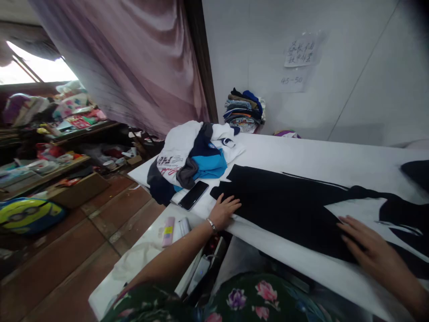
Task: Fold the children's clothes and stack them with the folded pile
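We have a black garment (284,205) spread flat on the white surface (275,150) before us. Our left hand (225,211) rests at its left end, fingers loosely spread and gripping nothing; our right hand (368,245) lies on it farther right, fingers extended, likewise open. Near our left hand we see a phone (193,195) (screen dark) just beside rumpled white-and-blue clothes (182,145).
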{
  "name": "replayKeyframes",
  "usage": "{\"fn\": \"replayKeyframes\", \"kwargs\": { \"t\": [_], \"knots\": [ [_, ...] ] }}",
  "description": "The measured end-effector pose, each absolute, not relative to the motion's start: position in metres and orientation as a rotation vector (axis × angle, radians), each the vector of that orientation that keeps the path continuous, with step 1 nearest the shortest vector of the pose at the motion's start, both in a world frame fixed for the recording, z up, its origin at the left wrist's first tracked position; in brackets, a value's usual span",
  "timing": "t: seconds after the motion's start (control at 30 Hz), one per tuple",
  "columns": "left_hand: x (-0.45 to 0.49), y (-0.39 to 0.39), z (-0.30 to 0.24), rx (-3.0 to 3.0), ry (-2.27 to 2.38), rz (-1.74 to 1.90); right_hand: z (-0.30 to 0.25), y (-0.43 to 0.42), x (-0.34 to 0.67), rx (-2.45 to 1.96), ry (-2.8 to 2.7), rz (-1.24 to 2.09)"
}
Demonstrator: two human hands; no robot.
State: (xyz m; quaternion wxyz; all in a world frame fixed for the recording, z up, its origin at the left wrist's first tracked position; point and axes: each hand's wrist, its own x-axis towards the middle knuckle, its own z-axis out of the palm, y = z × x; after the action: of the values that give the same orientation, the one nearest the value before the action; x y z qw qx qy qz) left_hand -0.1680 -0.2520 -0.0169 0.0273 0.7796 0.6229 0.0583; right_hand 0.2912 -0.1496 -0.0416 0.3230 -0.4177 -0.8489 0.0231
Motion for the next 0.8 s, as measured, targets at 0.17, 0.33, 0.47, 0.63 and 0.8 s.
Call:
{"fn": "replayKeyframes", "kwargs": {
  "t": [0.17, 0.33, 0.47, 0.63, 0.8],
  "knots": [
    [-0.176, -0.261, -0.014, 2.275, 1.779, 0.257, -0.070, -0.154, 0.263, -0.928, -2.429, 0.029],
    [-0.190, -0.251, 0.012, 1.937, 1.848, 0.706, -0.054, -0.153, 0.249, -1.017, -2.332, 0.118],
    [-0.199, -0.213, 0.016, 1.643, 2.261, 0.943, -0.031, -0.136, 0.219, -1.062, -2.239, 0.179],
    [-0.204, -0.154, 0.005, 1.421, 2.471, 0.675, -0.028, -0.100, 0.188, -1.239, -2.207, 0.317],
    [-0.206, -0.118, 0.002, 1.291, 2.522, 0.593, -0.049, -0.092, 0.177, -1.264, -2.144, 0.417]
  ]
}}
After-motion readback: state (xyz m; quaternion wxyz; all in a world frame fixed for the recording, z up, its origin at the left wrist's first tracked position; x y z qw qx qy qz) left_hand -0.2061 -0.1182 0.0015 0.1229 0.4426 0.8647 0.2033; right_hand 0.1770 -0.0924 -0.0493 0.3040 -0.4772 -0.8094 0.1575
